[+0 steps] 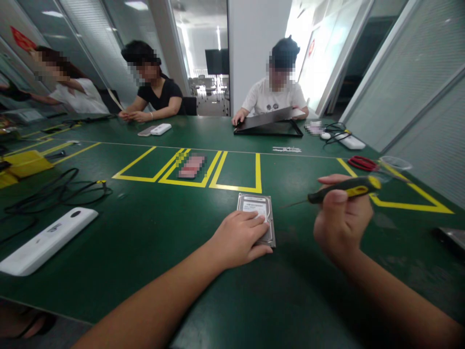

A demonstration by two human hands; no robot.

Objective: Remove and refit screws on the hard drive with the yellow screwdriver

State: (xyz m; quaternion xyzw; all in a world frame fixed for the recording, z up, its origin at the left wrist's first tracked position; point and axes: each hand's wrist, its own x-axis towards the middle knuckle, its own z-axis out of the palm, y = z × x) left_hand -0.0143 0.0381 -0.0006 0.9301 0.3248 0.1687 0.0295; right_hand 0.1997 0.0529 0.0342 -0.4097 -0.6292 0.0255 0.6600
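Note:
A silver hard drive [253, 199] with a white label lies flat on the green table [174, 232]. Across its lower part rests my left hand [243, 237], fingers over the top and thumb along the near edge, holding it down. My palm hides part of the label. To the right, my right hand [343, 223] is closed around a black-and-yellow screwdriver [327, 192], raised above the table. Its thin shaft points left toward the drive, and the tip is apart from it.
A white power strip [51, 240] and black cables [61, 194] lie left. Yellow tape boxes [236, 186] mark the table; one holds a pinkish blurred item [192, 166]. Red-handled scissors [363, 163] lie right, a dark-edged device [452, 240] at the right edge. Several people sit opposite, one handling a panel [269, 118].

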